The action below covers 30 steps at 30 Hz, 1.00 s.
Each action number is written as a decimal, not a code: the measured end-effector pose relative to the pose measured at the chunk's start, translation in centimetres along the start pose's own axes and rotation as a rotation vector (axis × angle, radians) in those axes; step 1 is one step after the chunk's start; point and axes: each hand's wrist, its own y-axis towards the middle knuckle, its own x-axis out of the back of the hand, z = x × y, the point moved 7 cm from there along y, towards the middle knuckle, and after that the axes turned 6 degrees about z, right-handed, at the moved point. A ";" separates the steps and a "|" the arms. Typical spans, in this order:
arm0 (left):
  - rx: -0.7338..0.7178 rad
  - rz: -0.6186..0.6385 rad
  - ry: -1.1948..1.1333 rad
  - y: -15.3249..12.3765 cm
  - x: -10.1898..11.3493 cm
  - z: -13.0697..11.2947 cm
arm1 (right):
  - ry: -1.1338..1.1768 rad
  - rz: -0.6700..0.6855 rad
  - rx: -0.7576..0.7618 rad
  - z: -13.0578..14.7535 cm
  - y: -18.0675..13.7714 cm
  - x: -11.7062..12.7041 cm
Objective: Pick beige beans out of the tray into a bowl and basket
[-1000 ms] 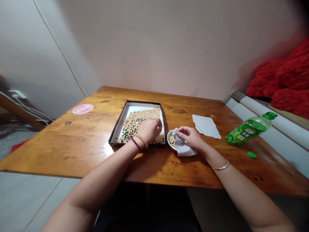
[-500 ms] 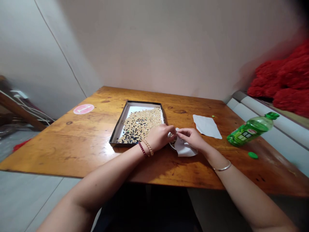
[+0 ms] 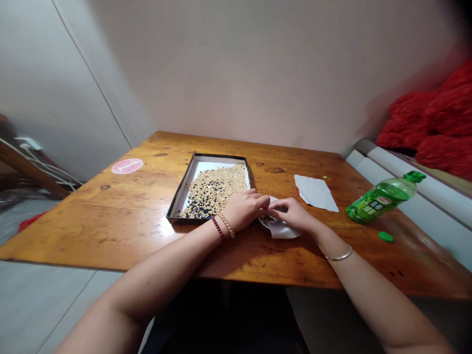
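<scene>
My left hand [image 3: 245, 209] sits at the tray's right edge beside a small white bowl [image 3: 262, 222], its fingers curled; I cannot tell if it holds anything. A few beans show in the bowl, which both hands mostly hide. My right hand [image 3: 291, 214] pinches a white paper sheet [image 3: 282, 230] lying under and around the bowl. To the left, a black-rimmed tray [image 3: 181, 192] lined with white paper holds a layer of mixed beans [image 3: 214, 191], pale ones and dark ones.
A second white paper sheet [image 3: 316, 193] lies on the wooden table [image 3: 110, 216], right of the tray. Farther right lie a green plastic bottle [image 3: 379, 196] and its green cap [image 3: 385, 236]. A pink round sticker [image 3: 127, 166] marks the table's left. Red fabric [image 3: 424, 123] sits beyond the right edge.
My left hand has moved right, off the beans in the tray, to the bowl and paper. My right hand has shifted only slightly, and the bowl is now mostly hidden.
</scene>
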 end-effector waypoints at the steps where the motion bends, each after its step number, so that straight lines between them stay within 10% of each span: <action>1: 0.003 0.023 0.006 0.0 0.1 0.0 | 0.013 -0.017 -0.001 -0.1 0.0 0.1; 14: 0.451 0.216 0.233 -1.4 -0.7 5.5 | 0.112 -0.112 0.095 0.6 0.0 0.5; 30: 0.436 0.310 0.110 -1.5 -2.2 6.3 | 0.077 -0.135 0.079 0.1 0.1 0.6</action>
